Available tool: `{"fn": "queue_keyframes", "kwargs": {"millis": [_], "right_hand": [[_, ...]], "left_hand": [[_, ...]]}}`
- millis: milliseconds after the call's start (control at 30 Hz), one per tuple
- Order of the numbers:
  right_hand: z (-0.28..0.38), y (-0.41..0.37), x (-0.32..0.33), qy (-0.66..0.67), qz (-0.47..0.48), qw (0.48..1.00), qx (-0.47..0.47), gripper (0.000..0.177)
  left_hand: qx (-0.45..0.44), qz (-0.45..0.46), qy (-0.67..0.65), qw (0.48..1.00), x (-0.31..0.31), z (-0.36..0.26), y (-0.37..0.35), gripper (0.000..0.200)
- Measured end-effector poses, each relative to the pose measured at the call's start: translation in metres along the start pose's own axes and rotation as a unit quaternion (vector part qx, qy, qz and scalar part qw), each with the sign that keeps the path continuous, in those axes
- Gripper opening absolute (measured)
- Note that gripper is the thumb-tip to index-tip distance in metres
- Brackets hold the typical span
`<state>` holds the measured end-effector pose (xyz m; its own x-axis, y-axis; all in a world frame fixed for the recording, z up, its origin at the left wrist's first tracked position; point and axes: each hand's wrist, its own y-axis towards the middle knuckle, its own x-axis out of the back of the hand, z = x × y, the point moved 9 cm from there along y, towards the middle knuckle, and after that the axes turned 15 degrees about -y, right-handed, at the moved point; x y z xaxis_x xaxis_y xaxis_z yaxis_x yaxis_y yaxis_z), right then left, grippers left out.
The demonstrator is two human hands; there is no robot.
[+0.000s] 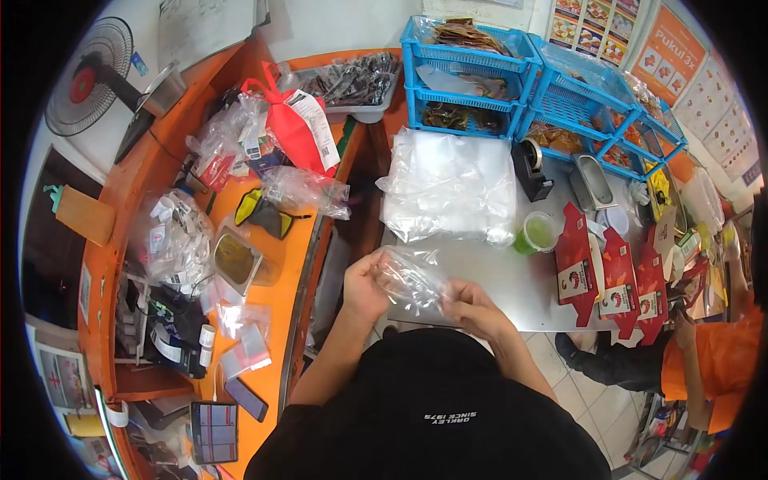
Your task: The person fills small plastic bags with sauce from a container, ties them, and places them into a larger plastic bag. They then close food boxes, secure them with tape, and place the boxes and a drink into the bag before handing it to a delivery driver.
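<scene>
A crumpled clear plastic bag (412, 278) is stretched between my two hands, just over the near edge of the metal table (512, 292). My left hand (368, 286) is closed on the bag's left end, its fingers partly behind the film. On the other end, my right hand (474, 307) pinches the plastic between thumb and fingers. Whether anything lies inside the bag I cannot make out. Right beyond my hands lies a broad stack of clear plastic bags (448, 186) on the table.
A cup of green liquid (538, 234), a tape dispenser (532, 170) and red boxes (578, 268) stand to the right. Blue baskets (468, 64) line the back. Leftward, an orange counter (276, 320) holds a red bag (302, 128) and a metal container (237, 262). A person in orange (712, 364) is at right.
</scene>
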<state>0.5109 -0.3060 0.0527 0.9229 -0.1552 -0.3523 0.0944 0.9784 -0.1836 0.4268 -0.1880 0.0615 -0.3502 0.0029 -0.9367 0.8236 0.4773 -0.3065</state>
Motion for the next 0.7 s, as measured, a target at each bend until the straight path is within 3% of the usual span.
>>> {"fn": "queue_keyframes", "kwargs": {"millis": [33, 67, 100, 133, 167, 233, 267, 300, 367, 400, 433, 467, 500, 533, 567, 600, 633, 667, 700], "right_hand": [[-0.005, 0.003, 0.01, -0.001, -0.003, 1.0, 0.002, 0.009], [0.008, 0.0, 0.049, -0.101, -0.176, 0.976, 0.077, 0.011], [0.025, -0.014, 0.081, -0.195, -0.342, 0.907, 0.149, 0.015], [0.05, -0.029, 0.085, -0.314, -0.438, 0.807, 0.242, 0.017], [0.049, -0.028, 0.083, -0.316, -0.439, 0.805, 0.243, 0.017], [0.032, -0.024, 0.071, 0.024, -0.438, 0.878, 0.191, 0.015], [0.02, -0.019, 0.054, 0.084, -0.381, 0.913, 0.117, 0.016], [0.012, -0.023, 0.049, 0.083, -0.377, 0.915, 0.115, 0.016], [-0.014, -0.004, 0.002, 0.162, -0.125, 0.979, 0.022, 0.012], [-0.012, -0.005, 0.004, 0.091, -0.105, 0.99, 0.027, 0.015], [-0.011, -0.005, 0.011, 0.09, -0.105, 0.99, 0.028, 0.015], [0.007, -0.01, 0.034, -0.167, -0.218, 0.958, 0.076, 0.017], [0.032, -0.02, 0.044, -0.41, -0.315, 0.848, 0.117, 0.018], [0.048, -0.026, 0.055, -0.45, -0.379, 0.801, 0.11, 0.024], [0.051, -0.023, 0.06, -0.451, -0.381, 0.799, 0.113, 0.024], [0.056, -0.027, 0.067, -0.406, -0.421, 0.795, 0.16, 0.025], [0.058, -0.032, 0.075, -0.358, -0.458, 0.787, 0.206, 0.027], [0.047, -0.025, 0.084, -0.266, -0.428, 0.836, 0.218, 0.024], [0.049, -0.027, 0.08, -0.265, -0.423, 0.839, 0.217, 0.024]], "left_hand": [[-0.026, -0.072, 0.033, 0.997, -0.01, 0.007, -0.004, 0.006], [0.036, 0.019, 0.171, 0.985, -0.003, 0.022, 0.0, 0.007], [0.095, 0.11, 0.303, 0.942, 0.011, 0.044, -0.004, 0.01], [0.017, 0.076, 0.372, 0.925, -0.027, 0.06, -0.027, 0.013], [0.017, 0.079, 0.371, 0.925, -0.023, 0.061, -0.023, 0.013], [-0.046, -0.013, 0.504, 0.862, 0.02, 0.04, -0.004, 0.013], [-0.134, 0.003, 0.516, 0.846, 0.034, 0.026, 0.008, 0.01], [-0.137, 0.0, 0.515, 0.846, 0.029, 0.022, 0.011, 0.01], [-0.278, -0.099, 0.424, 0.856, 0.02, -0.018, 0.01, 0.01], [-0.278, -0.098, 0.425, 0.856, 0.02, -0.02, 0.014, 0.01], [-0.224, -0.068, 0.337, 0.912, 0.027, -0.011, 0.024, 0.008], [-0.165, -0.037, 0.246, 0.954, 0.03, -0.001, 0.032, 0.006], [-0.163, -0.036, 0.248, 0.954, 0.021, 0.006, 0.021, 0.006], [-0.064, -0.066, 0.212, 0.973, 0.013, 0.033, 0.005, 0.006], [0.035, -0.094, 0.174, 0.98, 0.013, 0.056, -0.006, 0.007], [0.034, -0.093, 0.174, 0.98, 0.022, 0.052, -0.006, 0.007], [0.135, -0.011, 0.167, 0.977, 0.026, 0.062, -0.005, 0.007], [0.234, 0.069, 0.157, 0.957, 0.027, 0.074, -0.009, 0.007], [0.23, 0.066, 0.156, 0.958, 0.03, 0.074, -0.008, 0.007]]}}
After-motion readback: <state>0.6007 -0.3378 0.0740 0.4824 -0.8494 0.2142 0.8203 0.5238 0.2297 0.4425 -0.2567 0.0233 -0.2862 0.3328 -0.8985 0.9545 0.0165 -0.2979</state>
